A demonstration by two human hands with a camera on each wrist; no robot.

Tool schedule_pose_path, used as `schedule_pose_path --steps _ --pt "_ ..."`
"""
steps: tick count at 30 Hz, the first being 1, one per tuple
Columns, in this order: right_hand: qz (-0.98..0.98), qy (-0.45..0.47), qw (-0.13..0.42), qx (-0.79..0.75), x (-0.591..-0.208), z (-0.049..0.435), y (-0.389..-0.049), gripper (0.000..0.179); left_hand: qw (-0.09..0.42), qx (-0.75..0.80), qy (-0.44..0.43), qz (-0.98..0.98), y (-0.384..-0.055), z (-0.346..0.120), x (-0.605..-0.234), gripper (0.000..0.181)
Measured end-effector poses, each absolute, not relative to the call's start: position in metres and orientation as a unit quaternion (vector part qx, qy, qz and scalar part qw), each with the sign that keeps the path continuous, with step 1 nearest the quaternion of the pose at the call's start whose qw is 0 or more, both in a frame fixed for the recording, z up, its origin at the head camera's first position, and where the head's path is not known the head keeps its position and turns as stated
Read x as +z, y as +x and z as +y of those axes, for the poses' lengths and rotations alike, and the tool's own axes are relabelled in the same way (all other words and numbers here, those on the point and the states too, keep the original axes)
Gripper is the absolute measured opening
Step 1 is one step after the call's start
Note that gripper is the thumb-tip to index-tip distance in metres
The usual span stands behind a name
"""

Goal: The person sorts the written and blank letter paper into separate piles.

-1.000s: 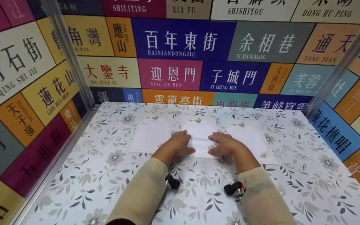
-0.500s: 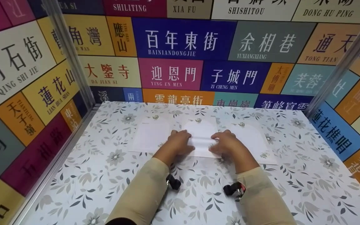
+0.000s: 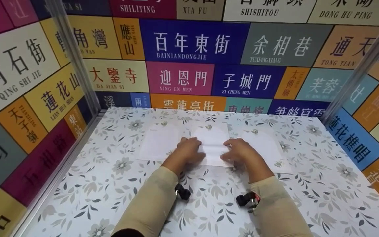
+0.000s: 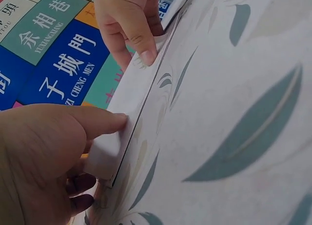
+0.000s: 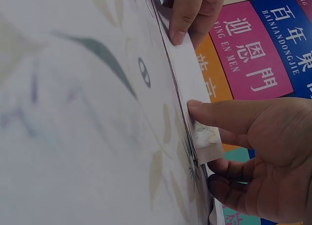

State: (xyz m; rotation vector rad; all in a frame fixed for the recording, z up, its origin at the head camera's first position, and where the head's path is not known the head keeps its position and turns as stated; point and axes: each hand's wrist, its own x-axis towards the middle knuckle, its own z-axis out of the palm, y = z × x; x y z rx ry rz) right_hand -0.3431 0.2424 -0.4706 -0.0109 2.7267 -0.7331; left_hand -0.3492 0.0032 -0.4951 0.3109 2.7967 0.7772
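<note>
A white sheet of paper (image 3: pixel 211 135) with a small floral print at its top lies between my hands in the head view. A raised crease runs across its lower half. My left hand (image 3: pixel 189 150) pinches its left edge, and my right hand (image 3: pixel 240 151) pinches the right edge. In the left wrist view, the left thumb (image 4: pixel 109 121) presses on the sheet near its corner, fingers curled beyond the edge. The right wrist view has the right thumb (image 5: pixel 207 112) on the sheet's near edge, the other fingers curled below and behind it.
Similar white sheets lie to the left (image 3: pixel 156 143) and right (image 3: pixel 266 146), partly behind the hands. A floral cloth (image 3: pixel 206 197) covers the table. Walls with coloured street-name panels (image 3: pixel 192 41) stand behind and at both sides, with metal posts (image 3: pixel 74 62) at the corners.
The crease across the middle sheet shows more distinctly than a second ago. My right fingertips have shifted slightly to the right; the left hand has hardly moved.
</note>
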Motion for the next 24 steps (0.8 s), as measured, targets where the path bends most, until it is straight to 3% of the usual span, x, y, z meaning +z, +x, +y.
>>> schedule_pose_path --steps 7,15,24 --pt "0.934 0.058 0.158 -0.315 -0.466 0.245 -0.347 0.080 0.117 0.367 0.048 0.922 -0.350 0.004 -0.494 0.058" --pt "0.922 0.100 0.137 -0.347 -0.466 0.249 -0.349 0.065 0.097 0.463 -0.046 0.880 -0.348 0.003 -0.490 0.059" --pt "0.914 0.082 0.138 -0.372 -0.466 0.251 -0.351 0.056 0.112 0.488 -0.060 0.863 -0.351 0.000 -0.484 0.058"
